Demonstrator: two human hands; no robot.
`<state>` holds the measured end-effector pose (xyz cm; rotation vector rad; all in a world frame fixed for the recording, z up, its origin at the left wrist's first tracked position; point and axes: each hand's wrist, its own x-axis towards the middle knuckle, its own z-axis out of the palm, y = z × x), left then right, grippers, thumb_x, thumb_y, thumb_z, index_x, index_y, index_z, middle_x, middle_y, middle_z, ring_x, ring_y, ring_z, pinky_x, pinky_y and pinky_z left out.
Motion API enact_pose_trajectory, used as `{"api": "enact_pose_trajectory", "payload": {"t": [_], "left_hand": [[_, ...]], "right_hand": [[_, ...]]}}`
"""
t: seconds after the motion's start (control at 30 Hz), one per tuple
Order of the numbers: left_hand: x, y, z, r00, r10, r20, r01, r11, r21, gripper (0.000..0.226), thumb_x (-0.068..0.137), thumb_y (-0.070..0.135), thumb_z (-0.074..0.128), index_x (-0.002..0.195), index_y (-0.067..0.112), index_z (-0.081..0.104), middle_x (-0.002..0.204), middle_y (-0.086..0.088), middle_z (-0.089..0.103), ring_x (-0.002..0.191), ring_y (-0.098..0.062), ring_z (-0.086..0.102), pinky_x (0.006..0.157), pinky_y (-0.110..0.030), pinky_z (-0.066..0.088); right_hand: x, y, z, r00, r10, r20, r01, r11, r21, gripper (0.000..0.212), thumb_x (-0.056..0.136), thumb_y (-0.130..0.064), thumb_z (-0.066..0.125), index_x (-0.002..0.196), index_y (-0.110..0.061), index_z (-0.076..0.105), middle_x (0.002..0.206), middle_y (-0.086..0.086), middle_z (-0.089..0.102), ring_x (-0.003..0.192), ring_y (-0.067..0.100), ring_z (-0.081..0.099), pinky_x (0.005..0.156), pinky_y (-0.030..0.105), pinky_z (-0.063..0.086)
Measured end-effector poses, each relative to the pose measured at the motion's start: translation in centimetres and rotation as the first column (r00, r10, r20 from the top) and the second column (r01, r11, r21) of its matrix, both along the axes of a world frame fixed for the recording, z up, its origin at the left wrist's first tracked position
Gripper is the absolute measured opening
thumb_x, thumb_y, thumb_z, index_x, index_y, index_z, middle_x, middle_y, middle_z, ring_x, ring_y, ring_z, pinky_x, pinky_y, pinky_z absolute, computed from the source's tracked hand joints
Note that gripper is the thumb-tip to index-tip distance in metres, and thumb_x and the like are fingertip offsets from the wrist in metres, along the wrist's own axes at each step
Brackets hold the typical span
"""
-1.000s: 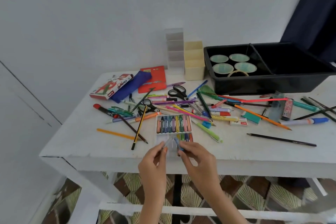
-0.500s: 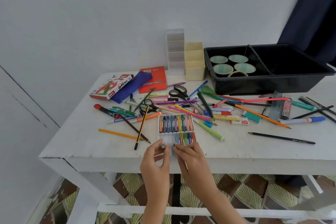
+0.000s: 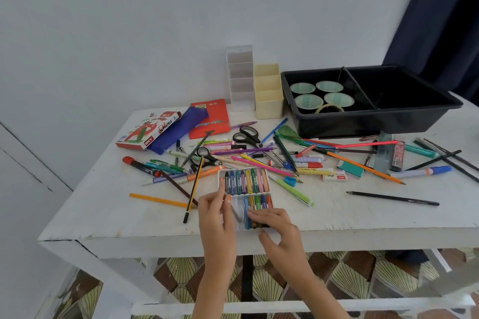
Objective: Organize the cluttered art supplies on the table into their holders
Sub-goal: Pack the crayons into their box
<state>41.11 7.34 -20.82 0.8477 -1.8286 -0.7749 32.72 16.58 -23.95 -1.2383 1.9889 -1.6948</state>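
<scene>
On a white surface (image 3: pixel 363 217) strewn with pens, pencils and markers, I saw two bare hands working at its near edge. A white crayon tray (image 3: pixel 256 193) lay there, just beyond the hands. Its far row was full of coloured crayons. Its near row held crayons only on the right side.

The left grip (image 3: pixel 217 212) was at the tray's left edge. Its thumb and forefinger were closed in a pinch on a pale grey crayon (image 3: pixel 236 213), which slanted over the bare left part of the near row.

The right grip (image 3: pixel 274 225) clasped the tray's near end. Its fingers lay curled over the near tips of the crayons and its thumb sat under the tray's edge.

Left of the tray lay an orange pencil (image 3: pixel 158 199). Well to its right lay a black pencil (image 3: pixel 391 198).

Farther back, among the loose pens, sat black-handled scissors (image 3: pixel 246 134). At the far left were an oil pastels box (image 3: pixel 145 129), a blue pouch (image 3: pixel 178 129) touching it, and a red booklet (image 3: pixel 210 119).

Against the wall stood a clear holder (image 3: pixel 239 77) and a cream holder (image 3: pixel 268 90), side by side. Just right of them stood a black bin (image 3: pixel 363 122) with tape rolls (image 3: pixel 308 100) in its left compartment.
</scene>
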Motion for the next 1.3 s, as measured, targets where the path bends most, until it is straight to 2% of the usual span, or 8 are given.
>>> {"api": "enact_pose_trajectory", "payload": {"t": [0.27,0.43,0.57,0.67,0.8,0.9,1.17,1.3], "left_hand": [[-1.8,-1.0,-2.3,0.977,-0.059,0.206,0.044,0.996,0.078,0.033,0.09,0.009,0.057,0.123,0.003,0.057,0.1,-0.002,0.053,0.092,-0.017,0.058,0.077,-0.015,0.046],[-1.2,0.2,-2.9,0.99,-0.072,0.123,0.056,0.991,0.124,0.015,0.09,-0.003,0.052,0.103,0.002,0.059,0.095,0.011,0.049,0.092,0.006,0.054,0.077,0.0,0.039],[-1.3,0.5,-3.7,0.985,-0.043,0.168,0.025,0.993,0.112,0.013,0.092,-0.005,0.051,0.104,-0.003,0.055,0.102,0.005,0.046,0.095,0.015,0.049,0.08,-0.006,0.044],[-1.3,0.2,-3.7,0.966,-0.014,0.258,0.038,0.995,-0.09,0.021,0.085,-0.001,0.062,0.104,0.006,0.063,0.107,0.002,0.051,0.103,-0.001,0.045,0.081,-0.019,0.049],[-1.5,-0.6,-3.5,0.901,0.04,0.432,0.045,0.982,-0.184,0.019,0.075,0.003,0.074,0.09,0.005,0.063,0.091,-0.007,0.06,0.08,-0.02,0.056,0.063,-0.027,0.051],[-1.7,-0.8,-3.3,0.882,0.051,0.468,0.057,0.975,-0.213,0.024,0.069,0.001,0.078,0.084,0.007,0.06,0.085,-0.008,0.061,0.073,-0.022,0.056,0.056,-0.029,0.049],[-3.6,0.9,-0.6,0.916,0.025,0.4,0.035,0.989,-0.142,0.018,0.091,0.008,0.055,0.108,0.01,0.06,0.105,-0.004,0.056,0.097,-0.021,0.051,0.077,-0.031,0.045],[-7.1,3.4,0.6,0.909,-0.11,0.401,0.188,0.969,-0.161,0.017,0.09,0.011,0.057,0.107,0.013,0.061,0.104,0.003,0.055,0.095,-0.016,0.054,0.078,-0.026,0.042]], "right_hand": [[0.1,-0.5,-1.1,0.991,-0.006,-0.131,0.016,0.997,0.075,0.05,0.072,0.0,0.055,0.115,-0.023,0.065,0.118,-0.035,0.053,0.117,-0.006,0.041,0.098,0.005,0.032],[-0.1,-0.5,-1.6,0.976,-0.008,-0.219,0.025,0.997,0.077,0.049,0.073,0.002,0.055,0.115,-0.018,0.066,0.117,-0.033,0.052,0.116,-0.007,0.041,0.099,0.008,0.035],[-0.1,-0.3,-2.1,0.943,0.007,-0.333,0.029,0.994,0.105,0.053,0.072,0.007,0.054,0.119,-0.014,0.064,0.12,-0.019,0.057,0.118,-0.004,0.039,0.103,0.011,0.033],[0.1,-0.2,-2.3,0.909,0.023,-0.416,0.041,0.989,0.144,0.057,0.07,0.007,0.052,0.122,-0.014,0.061,0.125,-0.011,0.057,0.121,0.003,0.04,0.106,0.016,0.03],[0.5,-0.4,-1.9,0.882,0.019,-0.471,0.072,0.982,0.174,0.051,0.068,0.005,0.055,0.116,-0.011,0.065,0.119,-0.005,0.062,0.115,0.008,0.045,0.101,0.018,0.031],[0.4,-0.5,-1.3,0.875,0.07,-0.479,0.036,0.977,0.208,0.053,0.066,0.006,0.058,0.116,-0.012,0.065,0.117,-0.006,0.063,0.112,0.007,0.044,0.098,0.015,0.034],[-2.5,1.5,1.5,0.959,-0.047,-0.28,0.079,0.992,0.103,0.047,0.079,0.004,0.049,0.119,-0.016,0.063,0.116,-0.016,0.053,0.114,-0.007,0.039,0.099,0.0,0.025],[-5.9,3.1,2.1,0.956,-0.16,-0.247,0.185,0.979,0.083,0.045,0.076,-0.003,0.043,0.113,-0.018,0.065,0.103,-0.016,0.058,0.098,0.0,0.051,0.087,0.01,0.041]]}}
